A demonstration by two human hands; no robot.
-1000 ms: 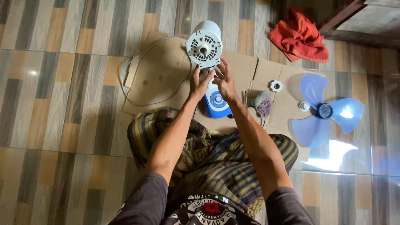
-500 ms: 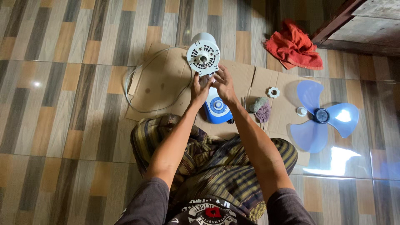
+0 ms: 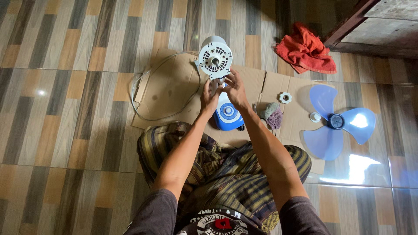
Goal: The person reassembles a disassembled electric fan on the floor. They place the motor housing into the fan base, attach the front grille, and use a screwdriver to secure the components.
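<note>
Striped tile floor (image 3: 65, 109), flattened cardboard (image 3: 170, 87); both hands (image 3: 223, 91) gripping white fan motor (image 3: 214, 58).

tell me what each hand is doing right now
Left hand: fingers closed on the fan neck.
Right hand: fingers touching the same neck; grip unclear.

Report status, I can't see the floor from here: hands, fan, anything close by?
Left hand and right hand both on fan neck under white motor housing. Blue fan base on cardboard. Cloth wad beside right wrist.
</note>
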